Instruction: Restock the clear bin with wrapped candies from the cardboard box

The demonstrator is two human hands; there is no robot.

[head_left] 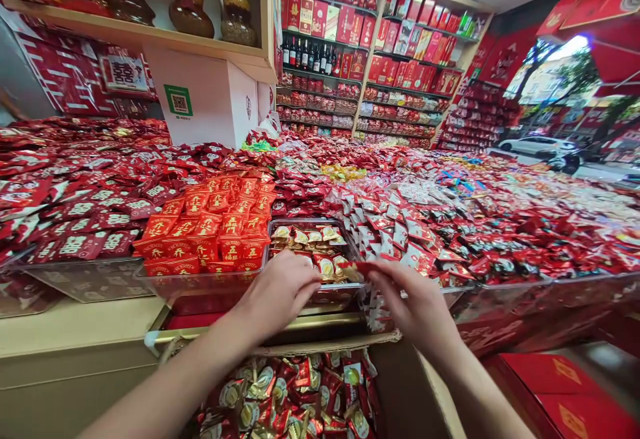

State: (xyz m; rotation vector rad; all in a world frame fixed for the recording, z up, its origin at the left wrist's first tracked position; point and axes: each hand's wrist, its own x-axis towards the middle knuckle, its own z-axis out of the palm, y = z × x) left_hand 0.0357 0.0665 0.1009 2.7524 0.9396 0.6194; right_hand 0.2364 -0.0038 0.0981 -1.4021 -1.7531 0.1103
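Over the clear tray (345,242) at twelve o'clock, the right hand (417,305) pinches a red sweet packet (361,268) lying crosswise, while the left hand (277,292), fingers curled, is nearer the tray.

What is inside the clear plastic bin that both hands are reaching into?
The clear plastic bin holds red-and-gold wrapped candies. The left hand and right hand cover its front part, so the candies there and the bin's bottom cannot be seen.

Left hand (278,292) and right hand (410,302) at clear tray (310,225), apparently pinching red-gold candy packets (320,252)
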